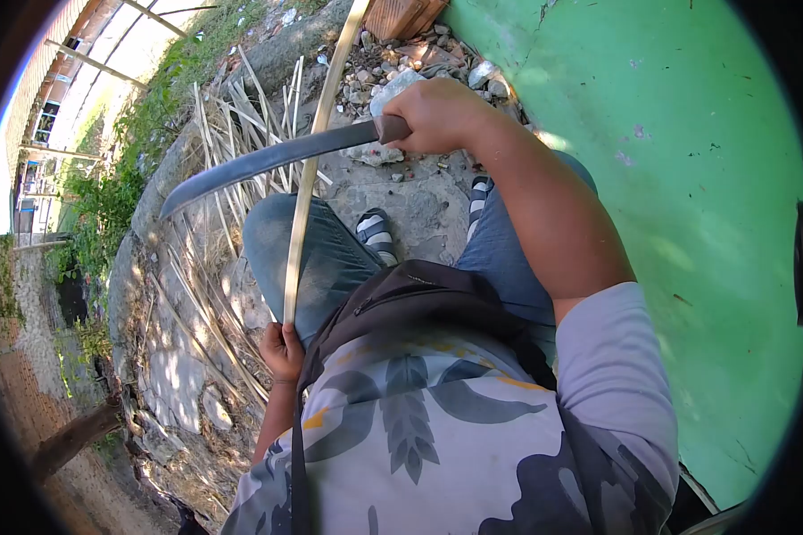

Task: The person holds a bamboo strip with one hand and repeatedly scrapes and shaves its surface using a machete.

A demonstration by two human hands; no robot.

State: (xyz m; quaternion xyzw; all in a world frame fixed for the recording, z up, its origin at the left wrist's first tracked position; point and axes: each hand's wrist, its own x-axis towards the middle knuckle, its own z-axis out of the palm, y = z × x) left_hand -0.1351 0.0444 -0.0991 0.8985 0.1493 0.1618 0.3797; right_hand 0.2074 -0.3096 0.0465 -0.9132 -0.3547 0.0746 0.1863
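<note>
My right hand (439, 116) is closed round the dark handle of a machete (268, 160), out in front of my knees. Its long, curved blade points left and crosses over a pale split strip (303, 227) that looks like bamboo or wood. By my left hip, my left hand (283, 350) pinches the near end of that strip between thumb and fingers. From there the strip slants up past my left knee and runs out of view at the top. Whether the blade touches the strip, I cannot tell.
Many pale strips (207, 303) lie on the rocky ground at my left, with more beyond my knee. Stones (397, 89) and a reddish brick block (401, 16) are ahead. A green surface (687, 178) spans the right. A dark waist bag (419, 294) sits on my lap.
</note>
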